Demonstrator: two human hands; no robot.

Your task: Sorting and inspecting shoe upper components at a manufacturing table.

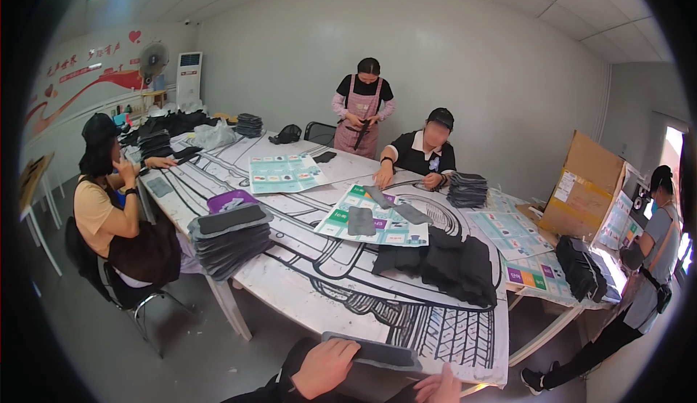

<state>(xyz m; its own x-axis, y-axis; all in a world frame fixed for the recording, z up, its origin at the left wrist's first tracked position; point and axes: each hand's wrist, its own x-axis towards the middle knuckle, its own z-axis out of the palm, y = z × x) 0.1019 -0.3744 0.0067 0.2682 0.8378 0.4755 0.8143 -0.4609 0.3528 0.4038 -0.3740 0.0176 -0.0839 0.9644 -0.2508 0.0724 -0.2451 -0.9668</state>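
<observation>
My left hand (327,367) grips the left end of a flat rectangular fabric pad (385,354), dark in the middle with a lighter grey border. The pad lies at the table's near edge, over the printed tyre drawing. Just off its right end is my right hand (439,387), partly cut off by the lower edge, with fingers apart and nothing seen in them. Beyond the pad lies a heap of black cloth pieces (454,265). Several loose grey pads (361,221) rest on a printed sheet (327,226) farther back.
A tall stack of similar pads (229,239) stands at the table's left edge, beside a purple tray (231,200). One seated person (428,149) reaches over the sheet across the table; another person (109,207) sits at left. A cardboard box (581,181) stands at right.
</observation>
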